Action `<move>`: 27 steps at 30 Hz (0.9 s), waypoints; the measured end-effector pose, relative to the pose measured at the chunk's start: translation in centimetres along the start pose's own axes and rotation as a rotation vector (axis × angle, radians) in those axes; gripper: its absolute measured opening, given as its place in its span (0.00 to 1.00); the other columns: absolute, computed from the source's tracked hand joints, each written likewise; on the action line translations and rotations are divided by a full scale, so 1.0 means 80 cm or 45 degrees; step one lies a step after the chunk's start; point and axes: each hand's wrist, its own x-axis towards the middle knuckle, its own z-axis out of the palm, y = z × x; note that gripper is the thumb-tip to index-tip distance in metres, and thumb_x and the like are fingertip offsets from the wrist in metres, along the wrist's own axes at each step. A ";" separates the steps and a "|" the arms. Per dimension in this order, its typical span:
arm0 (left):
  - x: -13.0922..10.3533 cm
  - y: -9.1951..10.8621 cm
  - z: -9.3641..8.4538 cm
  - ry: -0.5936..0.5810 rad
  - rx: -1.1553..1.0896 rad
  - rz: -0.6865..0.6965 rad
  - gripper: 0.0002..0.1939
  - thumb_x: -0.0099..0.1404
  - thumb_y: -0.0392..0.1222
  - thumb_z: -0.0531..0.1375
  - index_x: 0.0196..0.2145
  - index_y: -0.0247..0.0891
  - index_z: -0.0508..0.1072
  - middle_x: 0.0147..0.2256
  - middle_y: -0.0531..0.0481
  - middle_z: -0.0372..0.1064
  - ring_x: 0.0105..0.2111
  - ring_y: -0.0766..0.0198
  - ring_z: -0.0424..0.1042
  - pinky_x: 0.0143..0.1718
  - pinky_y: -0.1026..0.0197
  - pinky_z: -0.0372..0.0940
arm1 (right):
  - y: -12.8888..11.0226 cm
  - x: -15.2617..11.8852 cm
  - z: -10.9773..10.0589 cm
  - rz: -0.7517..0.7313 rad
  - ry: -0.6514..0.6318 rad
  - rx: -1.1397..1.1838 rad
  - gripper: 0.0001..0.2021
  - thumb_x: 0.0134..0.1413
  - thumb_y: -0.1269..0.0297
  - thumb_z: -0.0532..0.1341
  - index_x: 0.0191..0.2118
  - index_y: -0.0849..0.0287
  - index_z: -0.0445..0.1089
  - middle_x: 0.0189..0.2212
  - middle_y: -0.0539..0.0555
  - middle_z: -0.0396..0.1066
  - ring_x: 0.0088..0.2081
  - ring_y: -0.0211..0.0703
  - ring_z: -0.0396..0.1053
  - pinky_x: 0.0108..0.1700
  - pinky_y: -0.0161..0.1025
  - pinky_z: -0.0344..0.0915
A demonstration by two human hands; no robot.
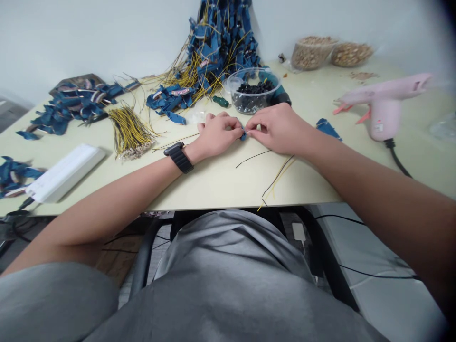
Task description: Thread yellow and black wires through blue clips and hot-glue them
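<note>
My left hand (pixel 221 133), with a black watch on its wrist, is closed in a pinch on a small blue piece (pixel 243 135) just above the table. Fingertips of my right hand (pixel 276 124) meet the same piece from the other side, also pinched; what lies between them is too small to make out. Thin black and yellow wires (pixel 276 183) come out from under my right wrist toward the front edge. Beyond the hands stands a clear round tub (pixel 253 100) of small black parts, with a dark green screwdriver handle (pixel 220 101) beside it.
A pink glue gun (pixel 386 102) stands at right, near a blue scrap (pixel 327 128). At left lie a yellow-black wire bundle (pixel 128 130), a white box (pixel 66 173) and blue pieces (pixel 71 107). A tall heap of wired blue pieces (pixel 224 42) rises behind, with two bags (pixel 311 53) at back right.
</note>
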 end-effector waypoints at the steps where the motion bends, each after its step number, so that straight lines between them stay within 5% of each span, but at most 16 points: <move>1: 0.000 0.000 0.000 0.007 -0.001 0.002 0.08 0.78 0.43 0.67 0.39 0.46 0.85 0.61 0.42 0.85 0.72 0.28 0.69 0.72 0.17 0.62 | -0.001 0.000 0.000 0.005 -0.001 0.000 0.14 0.82 0.58 0.67 0.51 0.52 0.93 0.47 0.62 0.90 0.46 0.63 0.82 0.52 0.56 0.71; 9: 0.004 -0.006 0.005 0.013 -0.035 0.040 0.07 0.77 0.45 0.69 0.39 0.46 0.85 0.60 0.41 0.85 0.71 0.25 0.67 0.70 0.15 0.61 | -0.006 -0.001 -0.003 0.000 0.010 -0.027 0.16 0.82 0.55 0.65 0.51 0.49 0.94 0.45 0.60 0.91 0.48 0.63 0.81 0.50 0.55 0.71; 27: -0.003 -0.010 0.002 0.072 -0.046 0.070 0.07 0.76 0.45 0.69 0.39 0.46 0.87 0.61 0.43 0.87 0.72 0.28 0.69 0.76 0.16 0.61 | -0.016 -0.007 0.002 -0.063 0.010 -0.177 0.17 0.82 0.65 0.61 0.48 0.55 0.91 0.48 0.64 0.88 0.50 0.64 0.82 0.55 0.56 0.71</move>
